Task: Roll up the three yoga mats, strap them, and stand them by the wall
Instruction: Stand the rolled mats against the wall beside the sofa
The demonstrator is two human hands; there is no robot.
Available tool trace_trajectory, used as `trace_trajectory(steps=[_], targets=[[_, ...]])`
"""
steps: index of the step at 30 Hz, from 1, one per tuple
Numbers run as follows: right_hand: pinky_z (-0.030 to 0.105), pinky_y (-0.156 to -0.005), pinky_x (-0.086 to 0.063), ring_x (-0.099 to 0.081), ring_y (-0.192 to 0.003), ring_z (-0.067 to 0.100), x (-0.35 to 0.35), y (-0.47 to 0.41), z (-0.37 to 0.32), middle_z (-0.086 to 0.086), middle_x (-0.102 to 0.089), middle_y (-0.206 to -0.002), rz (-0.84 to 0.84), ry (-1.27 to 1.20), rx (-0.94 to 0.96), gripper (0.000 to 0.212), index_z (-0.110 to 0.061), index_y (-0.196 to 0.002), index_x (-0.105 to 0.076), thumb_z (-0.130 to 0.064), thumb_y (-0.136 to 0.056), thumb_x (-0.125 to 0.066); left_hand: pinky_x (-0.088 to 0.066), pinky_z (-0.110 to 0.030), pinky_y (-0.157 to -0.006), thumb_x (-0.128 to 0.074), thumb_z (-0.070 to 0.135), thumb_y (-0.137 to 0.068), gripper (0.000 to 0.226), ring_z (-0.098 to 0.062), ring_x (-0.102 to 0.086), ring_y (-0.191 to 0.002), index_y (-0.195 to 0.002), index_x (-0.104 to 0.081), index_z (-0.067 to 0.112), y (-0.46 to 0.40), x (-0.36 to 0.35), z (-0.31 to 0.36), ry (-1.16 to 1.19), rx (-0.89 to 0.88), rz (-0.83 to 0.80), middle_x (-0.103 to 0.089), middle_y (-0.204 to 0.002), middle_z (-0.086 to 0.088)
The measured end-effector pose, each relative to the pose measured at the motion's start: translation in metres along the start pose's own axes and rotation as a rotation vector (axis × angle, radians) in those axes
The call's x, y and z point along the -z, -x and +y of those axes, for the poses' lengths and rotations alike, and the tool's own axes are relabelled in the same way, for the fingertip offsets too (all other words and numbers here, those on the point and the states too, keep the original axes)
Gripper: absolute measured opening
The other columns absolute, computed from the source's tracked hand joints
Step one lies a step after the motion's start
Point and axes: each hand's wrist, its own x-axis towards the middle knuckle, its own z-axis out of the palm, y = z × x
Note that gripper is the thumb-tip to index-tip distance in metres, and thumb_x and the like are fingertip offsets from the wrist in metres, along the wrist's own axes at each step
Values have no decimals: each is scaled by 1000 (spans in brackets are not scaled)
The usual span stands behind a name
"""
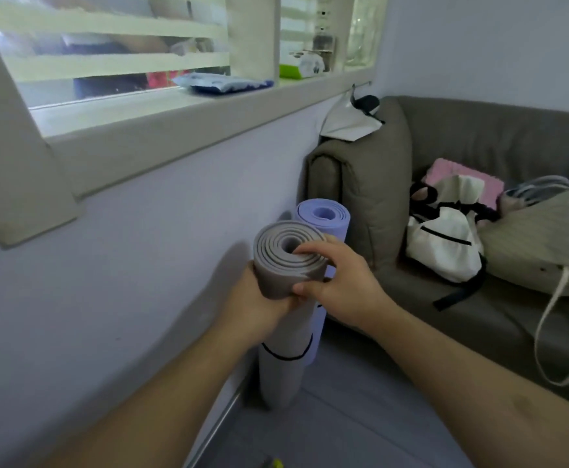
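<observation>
- Grey rolled yoga mat [278, 332] stands upright mid-frame, beside the wall [141, 265].
- Left hand [259, 302] and right hand [337, 282] both grasp its top.
- Lilac rolled mat [327, 221] stands just behind.

— How much of the purple mat [323, 216] shows?
— Only its top and a strip down the side; the grey mat [281, 366] and right hand [335, 282] cover the rest.
— A third mat?
— Can't tell.
— The left hand [259, 298]?
— Its fingers are behind the grey roll.
— The yellow thing [276, 463]?
— Cut off at the bottom edge.
</observation>
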Motion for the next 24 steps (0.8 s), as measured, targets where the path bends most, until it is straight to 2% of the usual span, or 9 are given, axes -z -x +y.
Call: trace_trajectory(steps=[3, 5, 7, 10, 12, 17, 19, 21, 24], targets=[[43, -111, -50, -54, -131, 10, -12, -8, 25, -12, -56, -136, -11, -16, -28, 60, -28, -126, -71, -15, -73, -95, -58, -20, -86, -98, 37, -63, 62, 10, -68, -100, -111, -61, 50, -17, -10, -25, 30, 59, 28, -73, -105, 33], [46, -114, -48, -50, -134, 11, -24, -12, 42, -10, -51, -143, -21, -20, -62, 63, -29, -134, -67, -16, -77, -92, -59, -36, -97, -94, 52, -57, 86, -5, -69, -112, -134, -55, 44, -24, -15, -38, -2, 98, 32, -70, -126, 18], [44, -118, -44, -44, -135, 5, -32, -17, 53, -10, -45, -149, -18, -43, -96, 67, -34, -145, -59, -17, -86, -86, -58, -31, -97, -91, 49, -65, 96, -3, -66, -112, -147, -43, 35, -30, -22, -50, 3, 116, 21, -65, -133, 15], [26, -123, -31, -37, -136, -2, -32, -26, 59, -8, -40, -158, -2, -27, -123, 74, -39, -157, -45, -18, -95, -79, -46, -5, -75, -82, 27, -86, 80, 7, -59, -102, -151, -36, 38, -33, -28, -55, -12, 108, 1, -59, -126, 20], [23, -120, -31, -37, -142, 4, -35, -28, 61, -6, -37, -162, 14, 17, -132, 80, -44, -162, -34, -20, -98, -76, -45, -7, -76, -77, 22, -91, 75, 0, -61, -109, -154, -37, 34, -31, -30, -59, -16, 111, -11, -61, -132, 16], [36, -113, -46, -49, -128, 7, -38, -10, 66, -11, -47, -141, 136, 1, -186, 78, -52, -163, -24, -27, -104, -68, -55, -37, -102, -83, 32, -77, 68, -11, -64, -120, -134, -45, 39, -14, -19, -68, -48, 187, -39, -65, -133, 13], [43, -115, -46, -50, -136, 12, -38, -2, 66, -12, -48, -151, 128, -1, -200, 76, -56, -162, -24, -28, -105, -66, -54, -35, -97, -82, 23, -87, 61, -14, -61, -120, -132, -43, 38, -1, -9, -65, -107, 212, -46, -59, -124, 17], [46, -112, -49, -57, -132, 18, -36, 7, 62, -8, -51, -154, 121, 7, -226, 75, -64, -158, -22, -29, -106, -63, -57, -40, -95, -78, 20, -93, 53, -18, -61, -117, -131, -45, 37, 12, 1, -67, -141, 261, -59, -53, -120, 20], [43, -105, -54, -63, -118, 17, -37, 23, 46, -7, -53, -152, 172, 6, -256, 72, -64, -157, -23, -26, -107, -59, -61, -48, -90, -75, 22, -92, 18, -16, -72, -93, -99, -63, 34, 34, 21, -76, -215, 315, -100, -73, -104, 10]])
